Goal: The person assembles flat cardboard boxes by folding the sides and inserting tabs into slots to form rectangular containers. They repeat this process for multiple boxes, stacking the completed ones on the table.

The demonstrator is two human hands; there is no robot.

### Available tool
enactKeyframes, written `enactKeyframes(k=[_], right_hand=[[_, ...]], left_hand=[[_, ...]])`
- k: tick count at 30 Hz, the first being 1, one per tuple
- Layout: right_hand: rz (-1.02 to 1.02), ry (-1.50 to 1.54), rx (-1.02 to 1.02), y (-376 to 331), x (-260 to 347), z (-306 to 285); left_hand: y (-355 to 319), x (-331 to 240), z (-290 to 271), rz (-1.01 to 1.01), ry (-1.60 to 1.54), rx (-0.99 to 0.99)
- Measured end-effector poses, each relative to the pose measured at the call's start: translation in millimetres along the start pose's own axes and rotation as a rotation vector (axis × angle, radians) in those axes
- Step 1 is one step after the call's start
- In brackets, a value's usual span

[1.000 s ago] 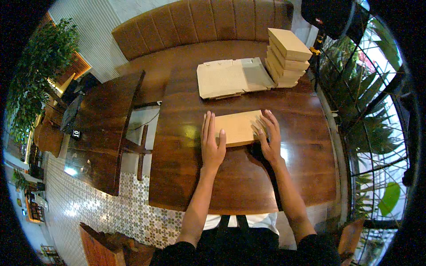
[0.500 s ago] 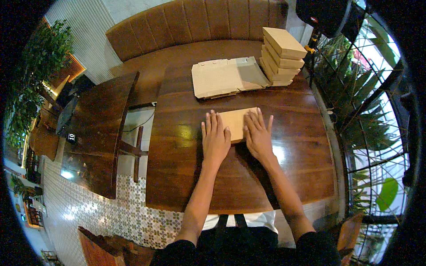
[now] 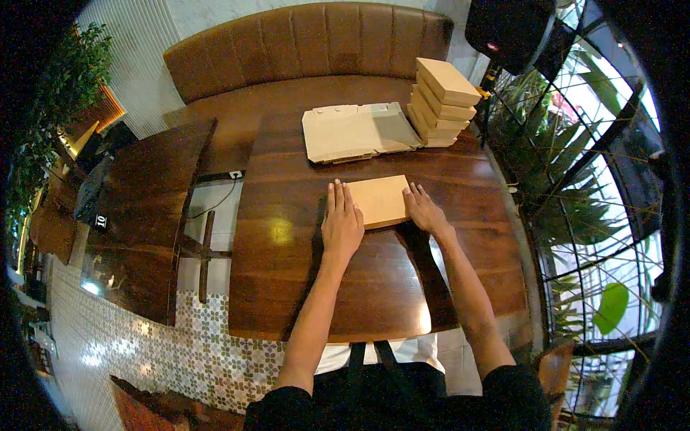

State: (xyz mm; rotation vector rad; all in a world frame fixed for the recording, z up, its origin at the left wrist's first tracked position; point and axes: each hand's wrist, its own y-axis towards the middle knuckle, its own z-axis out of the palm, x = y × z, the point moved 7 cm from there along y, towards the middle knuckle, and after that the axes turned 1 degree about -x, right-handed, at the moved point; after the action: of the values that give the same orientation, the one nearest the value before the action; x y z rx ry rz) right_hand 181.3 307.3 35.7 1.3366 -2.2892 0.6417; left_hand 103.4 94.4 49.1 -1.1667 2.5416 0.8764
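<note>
A small, closed brown cardboard box [image 3: 377, 200] lies flat on the dark wooden table [image 3: 280, 287] in front of me. My left hand [image 3: 341, 224] is against its left end, the fingers straight and close together, with the thumb by the near left corner. At the opposite end, my right hand [image 3: 428, 212] presses the right side with its fingers slightly bent. The box is held between both hands. Its underside is hidden.
Flattened cardboard sheets [image 3: 356, 136] lie farther back on the table. Right beside them rises a slightly uneven stack of closed cardboard boxes [image 3: 444, 90]. A brown padded bench [image 3: 302, 43] runs behind. Another wooden table [image 3: 144, 223] stands left; a metal grille [image 3: 575, 273] with plants borders the right.
My hands have slid from the top of the box out to its two ends, uncovering more of the lid. The right hand moved farther outward. The whole view has shifted slightly.
</note>
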Motion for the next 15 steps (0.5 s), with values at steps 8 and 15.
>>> enactKeyframes(k=[8,15], right_hand=[[-0.202,-0.310,-0.007,22.8,-30.1,30.8],[-0.162,1.065,-0.061,-28.9,-19.6,34.4]], left_hand=[[5.2,16.8,16.5,-0.027,-0.426,0.086],[-28.7,41.9,29.1,-0.523,-1.378,0.083]])
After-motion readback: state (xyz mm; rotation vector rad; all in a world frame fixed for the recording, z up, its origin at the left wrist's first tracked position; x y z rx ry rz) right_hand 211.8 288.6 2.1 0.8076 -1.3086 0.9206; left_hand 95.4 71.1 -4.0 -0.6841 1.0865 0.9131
